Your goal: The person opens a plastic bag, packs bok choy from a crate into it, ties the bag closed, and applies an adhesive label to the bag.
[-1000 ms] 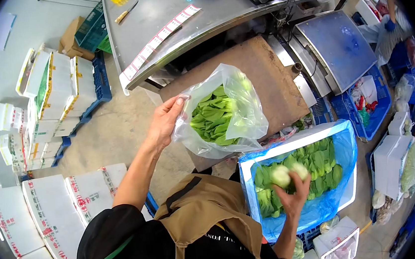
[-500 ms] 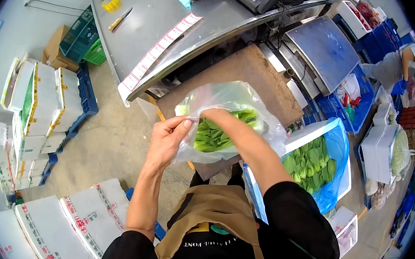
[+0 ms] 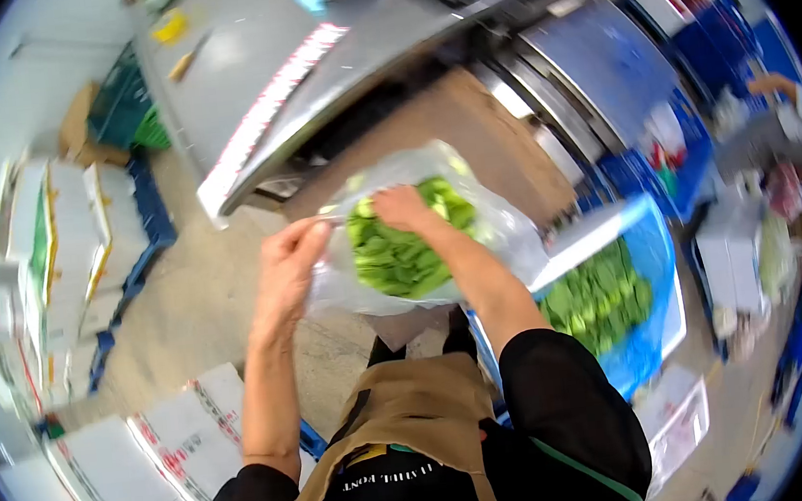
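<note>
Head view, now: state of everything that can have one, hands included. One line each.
Left hand: pinching the bag's rim
Right hand: inside the bag, touching greens; grip unclear
Plastic bag: open, mouth up, greens inside
White box: open, leafy vegetables inside
Blue liner: spread open in the box
Label strip: laid out on metal table, print blurred
</note>
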The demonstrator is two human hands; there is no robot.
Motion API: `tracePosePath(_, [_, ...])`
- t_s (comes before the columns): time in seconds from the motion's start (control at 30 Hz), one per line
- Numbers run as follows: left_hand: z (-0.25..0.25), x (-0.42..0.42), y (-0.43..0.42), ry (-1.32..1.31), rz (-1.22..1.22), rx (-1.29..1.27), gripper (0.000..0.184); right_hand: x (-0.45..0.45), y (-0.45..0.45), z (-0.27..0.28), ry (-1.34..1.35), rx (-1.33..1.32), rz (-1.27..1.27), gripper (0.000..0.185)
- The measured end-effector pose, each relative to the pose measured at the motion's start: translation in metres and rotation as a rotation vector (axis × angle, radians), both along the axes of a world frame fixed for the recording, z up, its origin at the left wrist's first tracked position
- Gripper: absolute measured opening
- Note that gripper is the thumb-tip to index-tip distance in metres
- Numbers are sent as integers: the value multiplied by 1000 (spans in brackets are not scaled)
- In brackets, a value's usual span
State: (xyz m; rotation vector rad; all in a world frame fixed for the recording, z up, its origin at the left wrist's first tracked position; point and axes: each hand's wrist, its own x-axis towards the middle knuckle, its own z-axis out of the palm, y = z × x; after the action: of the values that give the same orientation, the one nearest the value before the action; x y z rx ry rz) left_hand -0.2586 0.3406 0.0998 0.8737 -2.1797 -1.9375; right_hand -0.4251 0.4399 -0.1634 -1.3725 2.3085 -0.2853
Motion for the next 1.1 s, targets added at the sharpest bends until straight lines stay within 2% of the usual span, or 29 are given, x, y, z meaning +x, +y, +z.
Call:
tracePosePath(0.03, [-10,1,2,-6,-29,-39,28,15,9,6,194,-96,-7,32])
tracePosePath(0.07, [-10,1,7,-7,-23,4,28,33,23,33,251,-239,-97,31])
tracePosePath(0.1, [-10,2,8,-20,-19,53,29,48,50,75,311,-227,22,35])
tracePosePath(0.17, [-23,3,16,21,83,19,25,98,97,76,1,-628,-205,32])
tracePosePath(0.2, [-27,5,17,1,124,31,25,120,134,101,44,-851,-298,30])
tracePosePath(0.23, [-30,12,13,27,43,89,28,142,176,123,102,-1083,-375,28])
tracePosePath(0.27, [-34,12,21,38,111,58,31,163,214,126,122,-1074,-506,26])
tracePosePath(0.3, [-36,14,12,15,67,84,35,178,245,133,133,-1061,-633,25])
tracePosePath(0.37, [-28,9,27,18,128,47,38,216,306,103,152,-800,-1021,27])
tracePosePath(0.4, [-29,11,28,-2,114,49,39,235,339,69,49,-651,-1268,28])
tracePosePath(0.43, [-33,14,22,-24,99,49,40,247,373,37,112,-464,-1276,37])
tracePosePath(0.5, [-37,17,24,-66,86,32,41,279,424,-19,-129,-158,-1327,57])
tracePosePath(0.57, [-38,13,34,-94,91,-7,41,319,452,-72,-147,17,-1136,71])
tracePosePath(0.6, [-37,11,39,-97,71,-25,42,321,453,-75,-152,98,-1036,78])
tracePosePath(0.7, [-34,10,51,-111,38,-52,42,326,443,-86,-222,247,-1179,85])
tracePosePath(0.8, [-29,8,58,-147,46,-64,38,327,427,-89,-221,441,-1224,79])
tracePosePath(0.9, [-22,19,54,-272,12,-93,32,305,424,-74,-377,657,-1268,73])
tracePosePath(0.93, [-21,28,51,-375,-3,-249,27,304,424,-77,-412,688,-1298,73])
tracePosePath(0.97, [-14,32,53,-398,-153,-256,24,305,427,-82,-443,703,-1313,73])
tracePosePath(1.0, [-1,28,70,-467,-209,-338,26,310,431,-90,-349,634,-1271,73])
tracePosePath(1.03, [4,28,80,-508,-159,-225,33,307,433,-86,-319,580,-1250,67])
tracePosePath(1.07, [6,34,67,-620,-263,-162,40,309,436,-92,-278,561,-1205,63])
tracePosePath(1.1, [9,36,70,-618,-305,-137,41,309,441,-98,-320,586,-1172,61])
